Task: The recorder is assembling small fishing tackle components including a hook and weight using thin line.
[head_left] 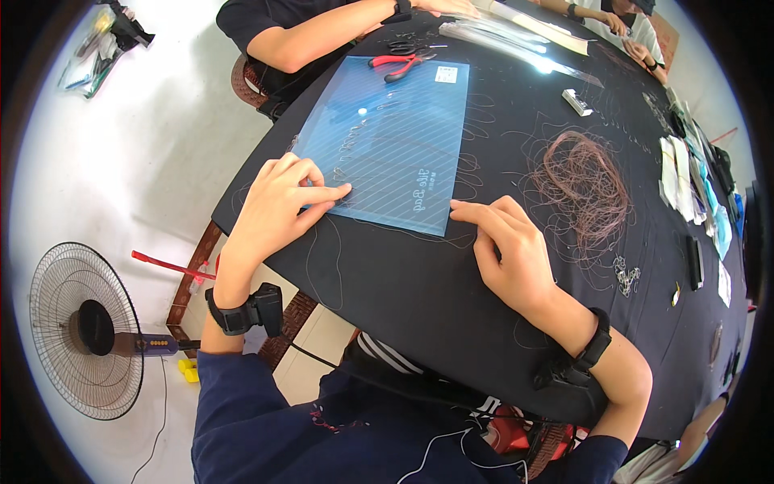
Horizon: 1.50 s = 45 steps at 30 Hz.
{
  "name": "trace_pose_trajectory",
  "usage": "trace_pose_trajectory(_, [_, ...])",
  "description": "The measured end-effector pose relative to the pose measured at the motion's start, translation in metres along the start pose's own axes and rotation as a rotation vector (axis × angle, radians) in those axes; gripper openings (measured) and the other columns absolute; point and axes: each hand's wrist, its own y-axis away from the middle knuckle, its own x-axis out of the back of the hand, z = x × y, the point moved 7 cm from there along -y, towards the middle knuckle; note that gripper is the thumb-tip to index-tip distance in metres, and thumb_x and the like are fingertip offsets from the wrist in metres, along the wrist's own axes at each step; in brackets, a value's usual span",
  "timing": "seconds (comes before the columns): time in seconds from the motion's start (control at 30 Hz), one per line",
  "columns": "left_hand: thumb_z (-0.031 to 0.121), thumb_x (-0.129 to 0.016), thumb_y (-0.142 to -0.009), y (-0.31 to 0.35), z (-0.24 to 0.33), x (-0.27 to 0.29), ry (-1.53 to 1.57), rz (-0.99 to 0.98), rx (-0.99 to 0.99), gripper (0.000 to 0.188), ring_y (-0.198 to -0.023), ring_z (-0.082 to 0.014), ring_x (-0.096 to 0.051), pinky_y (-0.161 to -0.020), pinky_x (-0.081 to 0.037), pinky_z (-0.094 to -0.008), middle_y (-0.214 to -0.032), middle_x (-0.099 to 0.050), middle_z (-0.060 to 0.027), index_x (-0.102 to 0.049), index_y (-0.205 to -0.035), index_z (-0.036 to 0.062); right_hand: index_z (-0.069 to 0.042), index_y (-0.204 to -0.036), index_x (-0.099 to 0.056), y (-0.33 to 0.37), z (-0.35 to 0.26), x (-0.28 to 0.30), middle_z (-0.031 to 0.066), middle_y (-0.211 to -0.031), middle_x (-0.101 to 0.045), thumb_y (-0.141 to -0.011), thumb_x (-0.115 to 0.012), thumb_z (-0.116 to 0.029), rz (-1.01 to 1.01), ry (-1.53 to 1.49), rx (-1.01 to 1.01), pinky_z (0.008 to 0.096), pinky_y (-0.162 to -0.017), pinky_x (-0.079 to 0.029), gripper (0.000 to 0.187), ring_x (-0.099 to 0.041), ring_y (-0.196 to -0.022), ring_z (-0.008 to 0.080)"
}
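Probably steadying the blue folder (391,149) (upper centre): left hand (278,203), right hand (513,256) touching, finger grasp unclear; next wants light pressure.

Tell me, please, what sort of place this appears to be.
Probably an indoor handicraft or small-assembly workroom, though its exact trade is unclear: several people share a large black-covered table, where red-handled pliers and a loose tangle of thin brown strands lie.
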Motion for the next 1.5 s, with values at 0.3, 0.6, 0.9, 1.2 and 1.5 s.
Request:
trace_pose_trajectory(0.3, [0.008,-0.071,-0.074,0.003,-0.007,0.0,-0.021,0.022,0.033,0.032,-0.081,-0.0198,-0.05,-0.077,-0.041,-0.0307,-0.081,-0.052,-0.0008,-0.075,-0.105,0.0175,-0.004,-0.096,-0.067,0.001,0.003,-0.004,0.0049,-0.093,-0.07,-0.073,-0.06,0.007,-0.074,0.057,-0.012,0.034,-0.069,-0.053,0.027,-0.059,-0.081,0.0225])
trace_pose_trajectory(0.6, [0.007,-0.075,-0.069,0.003,-0.006,0.007,0.092,0.09,0.021,0.032,-0.081,-0.0206,-0.053,-0.073,-0.044,-0.0323,-0.081,-0.055,-0.0001,-0.076,-0.1,0.0172,-0.005,-0.086,-0.065,-0.002,-0.003,0.004,0.0044,-0.091,-0.068,-0.071,-0.06,0.008,0.023,0.018,0.046,0.0338,-0.07,-0.053,0.021,-0.06,-0.082,0.0231])
trace_pose_trajectory(0.9, [0.007,-0.075,-0.068,0.006,0.0,0.009,0.031,0.072,-0.028,0.033,-0.081,-0.0203,-0.053,-0.075,-0.045,-0.0328,-0.08,-0.055,0.0005,-0.076,-0.099,0.0179,-0.004,-0.08,-0.065,-0.001,-0.003,-0.004,0.0051,-0.082,-0.064,-0.069,-0.06,0.008,-0.07,-0.033,0.103,0.0338,-0.068,-0.052,0.017,-0.06,-0.08,0.0236])
trace_pose_trajectory(1.2, [-0.005,-0.065,-0.071,0.015,-0.007,0.011,0.161,0.043,0.059,0.042,-0.083,-0.0221,-0.053,-0.076,-0.045,-0.0334,-0.083,-0.055,-0.0046,-0.073,-0.107,0.0141,-0.004,-0.077,-0.065,-0.001,-0.005,-0.004,0.0054,-0.081,-0.063,-0.069,-0.06,0.008,-0.068,-0.042,0.118,0.0336,-0.069,-0.052,0.015,-0.06,-0.08,0.0235])
trace_pose_trajectory(1.5, [-0.009,-0.06,-0.075,0.031,-0.026,0.01,0.073,0.153,0.224,0.043,-0.081,-0.022,-0.053,-0.072,-0.045,-0.0308,-0.084,-0.055,-0.0048,-0.072,-0.11,0.0134,-0.004,-0.077,-0.065,-0.001,-0.008,-0.004,0.0048,-0.081,-0.063,-0.068,-0.06,0.009,-0.08,-0.055,0.133,0.0335,-0.069,-0.052,0.016,-0.06,-0.082,0.0234])
